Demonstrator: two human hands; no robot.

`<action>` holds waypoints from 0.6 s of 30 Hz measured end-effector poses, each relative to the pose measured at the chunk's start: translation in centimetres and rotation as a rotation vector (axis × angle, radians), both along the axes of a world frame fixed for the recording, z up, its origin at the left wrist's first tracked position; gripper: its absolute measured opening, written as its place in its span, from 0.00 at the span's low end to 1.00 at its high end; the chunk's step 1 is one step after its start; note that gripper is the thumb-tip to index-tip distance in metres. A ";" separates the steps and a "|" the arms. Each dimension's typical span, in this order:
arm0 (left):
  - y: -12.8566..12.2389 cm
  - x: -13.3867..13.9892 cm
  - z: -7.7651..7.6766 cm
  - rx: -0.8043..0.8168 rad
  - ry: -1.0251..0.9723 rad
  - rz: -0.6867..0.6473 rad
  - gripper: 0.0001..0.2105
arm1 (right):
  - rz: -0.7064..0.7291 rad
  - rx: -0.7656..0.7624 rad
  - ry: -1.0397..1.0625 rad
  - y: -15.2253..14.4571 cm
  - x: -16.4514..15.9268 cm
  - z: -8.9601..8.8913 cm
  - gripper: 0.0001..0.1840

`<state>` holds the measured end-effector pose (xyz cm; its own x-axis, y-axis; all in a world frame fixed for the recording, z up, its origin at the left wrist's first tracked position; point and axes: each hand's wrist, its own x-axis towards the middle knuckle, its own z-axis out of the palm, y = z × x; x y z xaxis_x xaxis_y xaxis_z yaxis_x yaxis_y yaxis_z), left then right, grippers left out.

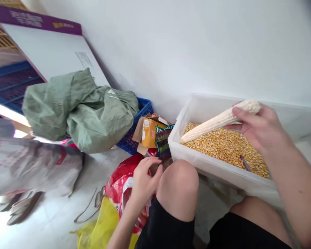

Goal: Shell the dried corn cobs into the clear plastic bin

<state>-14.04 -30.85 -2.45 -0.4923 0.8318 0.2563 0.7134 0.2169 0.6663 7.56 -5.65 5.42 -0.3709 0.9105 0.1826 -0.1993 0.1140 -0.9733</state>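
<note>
A bare, pale corn cob point(217, 121) is gripped near its thick end by my right hand point(259, 128). The cob slants over a white plastic bin point(209, 160) that holds loose yellow corn kernels point(223, 147). A small dark, slim tool point(245, 162) lies on the kernels; its kind I cannot make out. My left hand point(146, 176) hovers beside my knee with its fingers curved and apart, and nothing shows in it. Just below that hand is a red plastic bag point(116, 176).
To the left, a green cloth sack point(101, 114) rests on a blue crate point(145, 107). Small cardboard boxes point(149, 133) stand between crate and bin. A yellow bag point(103, 221), a grey woven sack point(36, 166) and sandals point(24, 207) are on the floor. A white wall rises behind.
</note>
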 end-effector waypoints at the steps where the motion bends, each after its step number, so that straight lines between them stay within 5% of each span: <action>1: -2.6 -1.5 -1.2 -0.129 0.135 0.067 0.09 | 0.068 0.039 -0.021 -1.7 -0.9 0.1 0.11; 5: -10.2 -5.7 -4.8 -0.523 0.338 0.280 0.20 | 0.088 0.345 -0.094 -8.3 -3.5 1.8 0.13; 10: -11.7 -7.7 -5.8 -0.610 0.206 0.413 0.16 | 0.071 0.623 -0.155 -13.1 -4.1 3.6 0.17; 14: -10.6 -9.8 -5.0 -0.551 0.217 0.429 0.15 | 0.429 0.586 -0.204 -15.5 -5.9 2.4 0.18; 18: -11.1 -12.1 -3.7 -0.511 0.185 0.448 0.17 | 0.835 0.549 -0.355 -19.0 -10.7 -1.0 0.14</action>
<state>-26.12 -41.95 -6.14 -0.8016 0.5978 0.0001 0.5741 0.7697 0.2791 -3.18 -24.65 4.39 -0.9536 0.1678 0.2499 -0.1318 0.5137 -0.8478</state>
